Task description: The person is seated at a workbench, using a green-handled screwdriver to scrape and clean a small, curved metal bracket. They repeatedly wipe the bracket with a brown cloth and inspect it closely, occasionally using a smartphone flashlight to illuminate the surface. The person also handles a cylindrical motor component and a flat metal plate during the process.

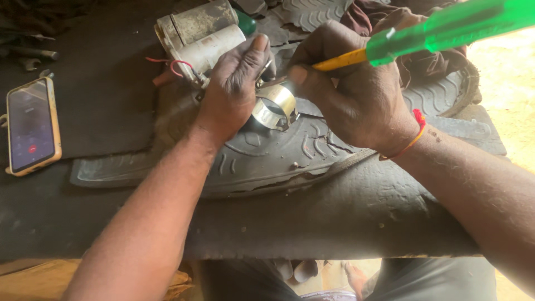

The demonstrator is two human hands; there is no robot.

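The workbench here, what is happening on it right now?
A person works on a small cylindrical motor that lies on a piece of old tyre tread. The left hand steadies a shiny metal ring at the motor's end. The right hand grips a screwdriver with a green and yellow handle, its tip at the ring. A phone lies to the left.

1. Clamp (pixel 274 106): shiny metal band bent into a ring, lying on its edge on the tyre tread, opening facing up toward the camera, at the centre of view under both hands.
2. Screwdriver (pixel 440 30): translucent green handle with a yellow shaft, slanting from 2 o'clock down toward the clamp; its tip is hidden between the fingers.
3. Motor (pixel 203 47): grubby white cylinder with red wires, lying on its side at 11 o'clock of the clamp.
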